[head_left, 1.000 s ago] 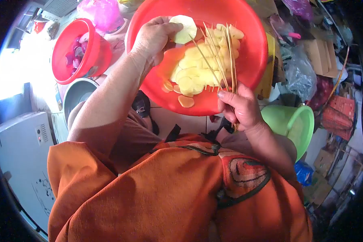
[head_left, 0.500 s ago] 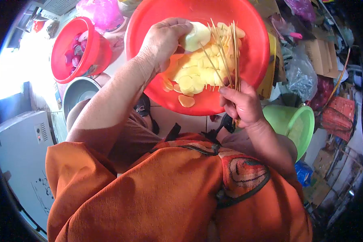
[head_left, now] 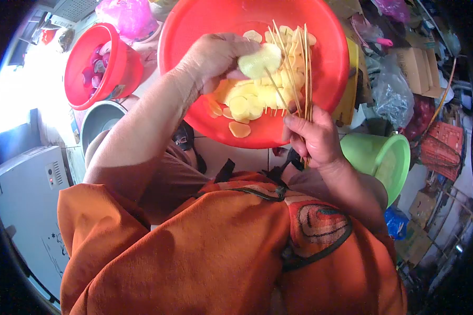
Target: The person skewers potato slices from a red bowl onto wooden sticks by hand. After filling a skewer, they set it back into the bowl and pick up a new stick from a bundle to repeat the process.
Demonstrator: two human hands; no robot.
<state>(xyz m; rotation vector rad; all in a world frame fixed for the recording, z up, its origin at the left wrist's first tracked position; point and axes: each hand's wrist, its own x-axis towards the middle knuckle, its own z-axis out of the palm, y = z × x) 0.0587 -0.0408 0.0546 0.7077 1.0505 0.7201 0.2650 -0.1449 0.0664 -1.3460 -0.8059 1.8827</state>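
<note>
While a pale slice [head_left: 258, 62] is pinched by the left hand [head_left: 214, 56], thin skewers [head_left: 307, 79] are clasped by the right hand [head_left: 318, 135].

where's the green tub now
In the head view, the green tub is on the right, beside the right forearm and lower right of the large red basin.
</note>
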